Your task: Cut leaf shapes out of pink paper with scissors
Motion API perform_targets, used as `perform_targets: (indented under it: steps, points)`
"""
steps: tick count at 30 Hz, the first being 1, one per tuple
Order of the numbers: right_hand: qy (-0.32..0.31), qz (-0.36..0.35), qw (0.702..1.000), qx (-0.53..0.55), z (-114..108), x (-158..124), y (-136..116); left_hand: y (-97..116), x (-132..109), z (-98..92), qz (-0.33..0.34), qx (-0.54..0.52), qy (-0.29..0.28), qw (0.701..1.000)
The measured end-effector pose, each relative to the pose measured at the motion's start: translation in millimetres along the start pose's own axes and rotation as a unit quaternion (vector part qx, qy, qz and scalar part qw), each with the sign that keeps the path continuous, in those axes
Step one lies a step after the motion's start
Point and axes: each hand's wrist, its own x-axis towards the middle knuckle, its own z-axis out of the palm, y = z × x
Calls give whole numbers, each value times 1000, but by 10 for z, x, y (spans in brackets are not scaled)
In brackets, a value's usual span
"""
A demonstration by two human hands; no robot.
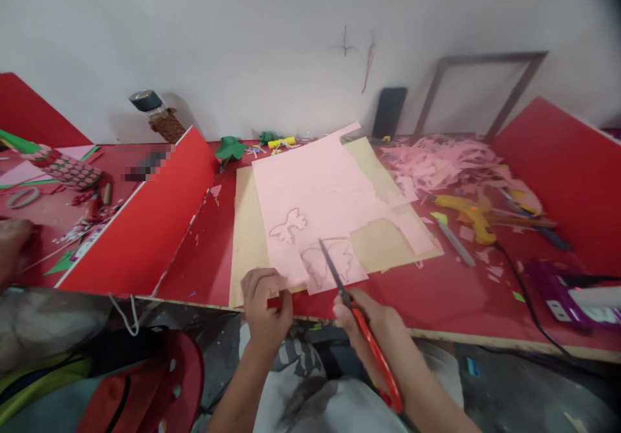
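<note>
My right hand point(383, 329) is wrapped round a pair of scissors point(372, 344) with red handles. Their dark blades lie together and point away from me, over a pencil-outlined shape on a pink sheet point(310, 187). A second, smaller outline sits to its left. Curled at the sheet's near edge, my left hand point(266, 300) seems to pinch the pink paper between thumb and fingers; the exact contact is partly hidden. Under the pink sheet lies a larger cream sheet point(247, 239), showing along the left and through cut-out gaps on the right.
Pink paper scraps point(446, 161) heap at the back right. Nearby are a yellow glue gun point(468, 213) with a cord, a craft knife point(456, 242) and a purple device point(563, 297). Red boards point(140, 226) flank the workspace. Another person's hand point(14, 245) is at far left.
</note>
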Motion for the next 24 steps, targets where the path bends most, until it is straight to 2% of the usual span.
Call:
perform_targets:
  steps: [3,6,10,13,18,21,24]
  points:
    - [85,-21,984,-155,-307,99,68,203,123,-87,39,12,-61,997]
    - [125,-7,949,-289,-536,262,152,356,253,-31,23,-7,-201,979]
    - [130,11,929,-347,-677,514,287,283,353,187,13,77,-337,938]
    - [167,-15,913,-372,-702,680,402,149,386,295,32,99,-392,914]
    - [229,-43,867,-440,-683,905,498,92,426,301,53,75,-388,917]
    - [233,-58,876,-419,-661,1000,505,42,457,235,30,55,-361,931]
    - [235,-76,885,-396,-610,958,439,-108,461,161,-2,70,-307,949]
